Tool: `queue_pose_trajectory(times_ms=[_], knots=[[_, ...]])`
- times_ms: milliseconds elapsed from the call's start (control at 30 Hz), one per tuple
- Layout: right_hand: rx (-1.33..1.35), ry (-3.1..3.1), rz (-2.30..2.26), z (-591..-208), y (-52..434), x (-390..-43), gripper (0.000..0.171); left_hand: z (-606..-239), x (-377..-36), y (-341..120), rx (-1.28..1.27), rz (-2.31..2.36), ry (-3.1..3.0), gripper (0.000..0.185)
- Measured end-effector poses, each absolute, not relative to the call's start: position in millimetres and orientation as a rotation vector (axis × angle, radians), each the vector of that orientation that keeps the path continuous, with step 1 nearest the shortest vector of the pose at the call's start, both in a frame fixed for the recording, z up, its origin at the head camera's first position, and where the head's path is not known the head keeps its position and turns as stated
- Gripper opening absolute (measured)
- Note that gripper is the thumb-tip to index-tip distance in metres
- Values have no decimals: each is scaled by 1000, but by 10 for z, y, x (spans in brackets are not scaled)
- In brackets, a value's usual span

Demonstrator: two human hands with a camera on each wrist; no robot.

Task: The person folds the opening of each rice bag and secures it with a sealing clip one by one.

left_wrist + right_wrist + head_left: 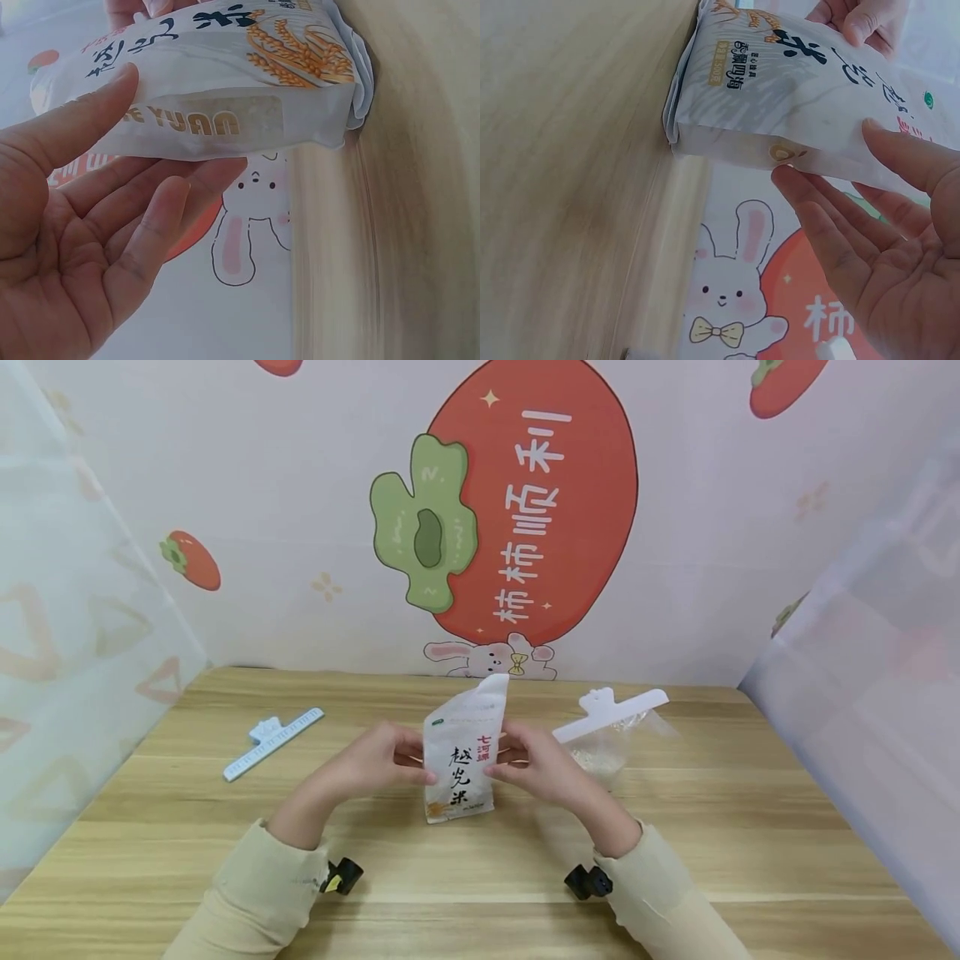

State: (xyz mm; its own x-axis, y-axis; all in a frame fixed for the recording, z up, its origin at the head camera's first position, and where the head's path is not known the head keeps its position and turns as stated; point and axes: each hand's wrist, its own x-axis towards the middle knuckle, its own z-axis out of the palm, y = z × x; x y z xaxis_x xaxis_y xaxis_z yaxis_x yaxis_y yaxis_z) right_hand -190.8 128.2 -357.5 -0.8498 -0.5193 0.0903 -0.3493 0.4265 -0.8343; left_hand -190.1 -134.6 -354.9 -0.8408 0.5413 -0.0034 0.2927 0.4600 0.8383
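Observation:
A white rice bag (460,760) with black and red characters stands upright on the wooden table (480,877), near its middle. My left hand (415,766) holds the bag's left edge. In the left wrist view its thumb (105,97) lies on the printed front and its fingers (154,225) reach behind the bag (225,90). My right hand (502,762) holds the right edge the same way. In the right wrist view the thumb (911,161) is on the front and the fingers (832,232) are stretched along the bag's (780,82) side.
A white bag clip (273,742) lies on the table at the left. Behind my right hand, a clear plastic bag with pale grains (603,752) stands shut by a second white clip (611,713). Printed panels wall in the table on three sides.

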Motion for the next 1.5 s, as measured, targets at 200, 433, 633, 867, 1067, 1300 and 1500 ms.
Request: queue_pose_trajectory(times_ms=[200, 433, 633, 867, 1067, 1300, 1500], knots=[[-782, 2467, -1403, -3582, 1353, -1820, 39, -3513, -1793, -1288, 739, 1328, 2429, 29], [-818, 2416, -1414, -3581, 1454, -1703, 36, -3499, -1656, -1223, 743, 1292, 2418, 30], [-845, 2408, -1389, -3569, 1520, -1599, 35, -3480, -1588, -1184, 738, 1311, 2358, 32], [-796, 2443, -1346, -3543, 1573, -1450, 35, -3483, -1525, -1153, 739, 1339, 2286, 36], [-833, 2431, -1361, -3495, 1597, -1351, 33, -3470, -1476, -1122, 760, 1320, 2270, 34], [-869, 2450, -1340, -3474, 1625, -1268, 34, -3445, -1425, -1099, 802, 1329, 2239, 34], [-857, 2508, -1268, -3459, 1653, -1219, 34, -3455, -1404, -1080, 826, 1336, 2213, 32]])
